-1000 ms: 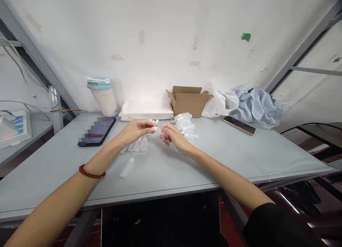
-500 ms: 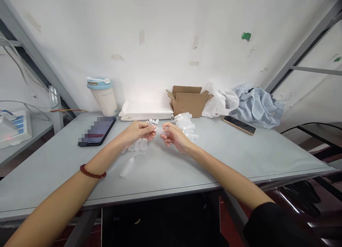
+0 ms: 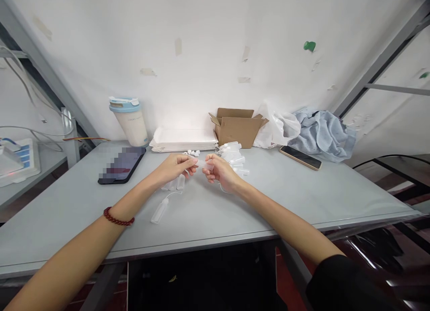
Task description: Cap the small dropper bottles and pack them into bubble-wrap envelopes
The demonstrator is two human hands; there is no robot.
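Pinching from 2 sides, our left fingertips [image 3: 191, 162] and right fingertips [image 3: 208, 161] are clamped on opposite ends of 1 small translucent plastic bottle [image 3: 201, 164]. The left hand [image 3: 174, 167] and right hand [image 3: 221, 171] hold it just above the table [image 3: 302, 194]. We judge this a fitting step, where any further twist calls for keeping both ends aligned. A heap of bottles [image 3: 235, 158] lies beyond.

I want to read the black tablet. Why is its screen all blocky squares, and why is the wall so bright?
Head view: the tablet screen is blurred into blocks, unreadable; a bright glare washes the wall above the white trays; the small clear bottle between left hand and right hand is pale, hard to make out; the wide lens tilts the side posts.
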